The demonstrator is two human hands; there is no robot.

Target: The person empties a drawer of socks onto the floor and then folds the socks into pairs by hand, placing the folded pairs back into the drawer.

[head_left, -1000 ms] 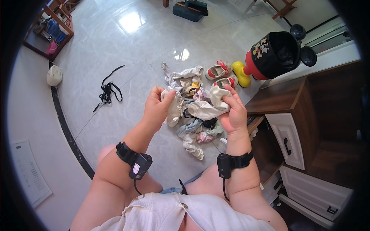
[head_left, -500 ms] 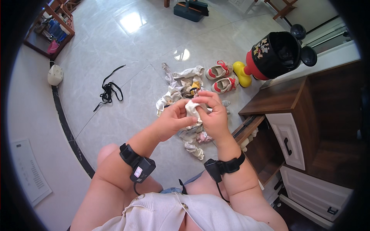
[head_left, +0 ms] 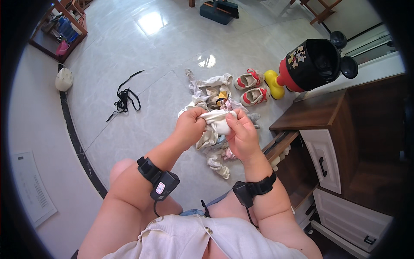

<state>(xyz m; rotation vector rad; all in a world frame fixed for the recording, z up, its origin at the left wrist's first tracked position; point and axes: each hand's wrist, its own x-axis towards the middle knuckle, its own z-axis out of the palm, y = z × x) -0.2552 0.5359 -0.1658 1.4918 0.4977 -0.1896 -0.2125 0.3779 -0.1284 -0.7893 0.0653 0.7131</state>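
Observation:
A white sock (head_left: 220,124) is stretched between my two hands, above a pile on the floor. My left hand (head_left: 190,127) is closed on one end of it. My right hand (head_left: 244,134) pinches the other end between thumb and fingers. Below lies a loose heap of socks (head_left: 217,166), mostly white and grey, with some pink and a yellow-and-black piece (head_left: 221,98). My hands and the held sock hide the middle of the heap.
Red-and-beige shoes (head_left: 255,96) stand right of the heap, beside a black, red and yellow bin (head_left: 317,60). A brown cabinet (head_left: 310,114) with an open drawer (head_left: 297,172) is at right. A black cord (head_left: 124,100) lies on the floor at left; a dustpan (head_left: 215,14) is far off.
My hands have moved apart and the white sock, bunched between them before, is now drawn out sideways. The whole view has shifted slightly.

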